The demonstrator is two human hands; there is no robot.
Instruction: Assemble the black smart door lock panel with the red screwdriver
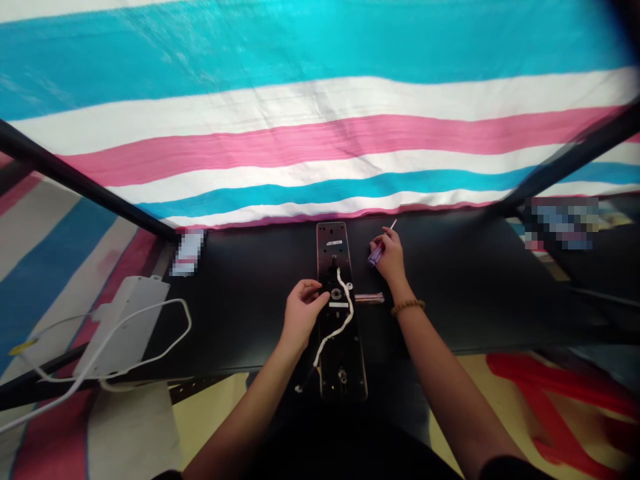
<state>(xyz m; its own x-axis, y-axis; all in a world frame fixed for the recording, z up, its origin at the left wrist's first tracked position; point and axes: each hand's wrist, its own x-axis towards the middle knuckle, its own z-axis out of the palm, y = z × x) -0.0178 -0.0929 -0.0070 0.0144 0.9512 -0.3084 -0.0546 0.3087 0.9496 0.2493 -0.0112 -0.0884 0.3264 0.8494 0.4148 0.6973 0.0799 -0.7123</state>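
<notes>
A long black lock panel [356, 347], probably from a door lock, lies lengthwise on the black table with its inner side up. A white-sleeved cable [345, 323] runs along it and bends off its left edge. At the panel's left edge is my left hand [303, 307], its thumb and fingertips near or touching the edge, slightly apart with nothing visible between them. My right hand [390, 257] is closed around a screwdriver [375, 255] to the right of the panel. Its purple handle points down-left, and the thin shaft sticks out above my fingers.
A slim shiny packet-like strip [370, 298] lies right of the panel. On the left are a white power strip [125, 327] with a looping white cord [187, 320] and a blurred-out phone-like item [189, 253]. Striped sheeting [320, 143] hangs behind the black table [465, 287].
</notes>
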